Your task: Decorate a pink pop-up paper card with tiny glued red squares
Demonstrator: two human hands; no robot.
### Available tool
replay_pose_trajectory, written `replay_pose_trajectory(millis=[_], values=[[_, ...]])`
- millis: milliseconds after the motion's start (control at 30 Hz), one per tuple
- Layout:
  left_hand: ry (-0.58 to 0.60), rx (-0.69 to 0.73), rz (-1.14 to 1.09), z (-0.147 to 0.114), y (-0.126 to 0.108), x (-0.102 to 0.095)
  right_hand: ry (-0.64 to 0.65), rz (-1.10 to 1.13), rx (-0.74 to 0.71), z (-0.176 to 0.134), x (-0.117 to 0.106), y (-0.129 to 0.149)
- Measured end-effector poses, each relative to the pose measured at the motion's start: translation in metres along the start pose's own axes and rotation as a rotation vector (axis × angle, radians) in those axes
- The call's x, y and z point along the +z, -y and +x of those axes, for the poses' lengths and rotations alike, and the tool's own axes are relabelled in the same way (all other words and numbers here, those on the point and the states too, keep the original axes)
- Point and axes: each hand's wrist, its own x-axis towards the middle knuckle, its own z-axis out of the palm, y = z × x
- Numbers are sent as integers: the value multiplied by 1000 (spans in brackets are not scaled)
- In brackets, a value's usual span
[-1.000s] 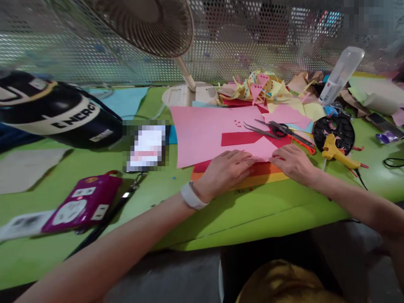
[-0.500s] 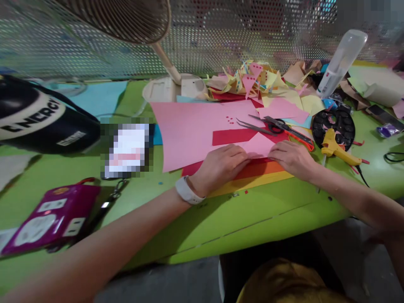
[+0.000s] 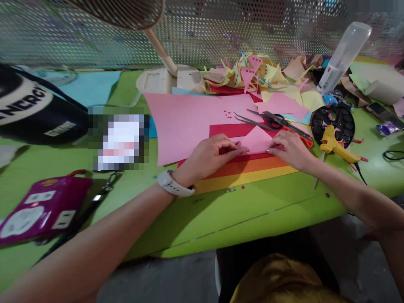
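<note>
A small folded piece of pink paper [image 3: 256, 141] lies between my two hands, over red, orange and yellow sheets [image 3: 221, 182]. My left hand [image 3: 213, 155], with a white band at the wrist, pinches its left end between thumb and fingers. At the right end my right hand [image 3: 288, 148] has its fingertips closed on the lower edge. Just behind are tweezers [image 3: 252, 122] and black scissors [image 3: 274, 120], beside an orange utility knife [image 3: 298, 134]. A large pink sheet [image 3: 183, 126] with a few tiny red dots spreads behind my left hand.
A yellow glue gun [image 3: 339, 147] leans by a black round palette [image 3: 331, 120] on the right. Paper scraps [image 3: 252, 75], a fan base [image 3: 151, 82] and a clear bottle [image 3: 345, 54] stand at the back. Left are a purple power strip [image 3: 47, 206], a blurred-out phone and a dark bottle [image 3: 38, 113].
My fingers, flat along the paper's lower edge before, now pinch its two ends. The left hand has shifted slightly left, and a folded edge shows between them. The camera view moved slightly.
</note>
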Motion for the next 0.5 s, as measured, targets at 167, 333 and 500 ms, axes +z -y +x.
replay_pose_trajectory(millis=[167, 333, 500], values=[[56, -13, 16, 0, 7, -13, -4, 37, 6, -1, 1, -4], [137, -31, 92, 3, 13, -25, -7, 38, -1, -1, 0, -7], [202, -37, 97, 5, 19, -34, -19, 33, -23, -1, -1, -9]])
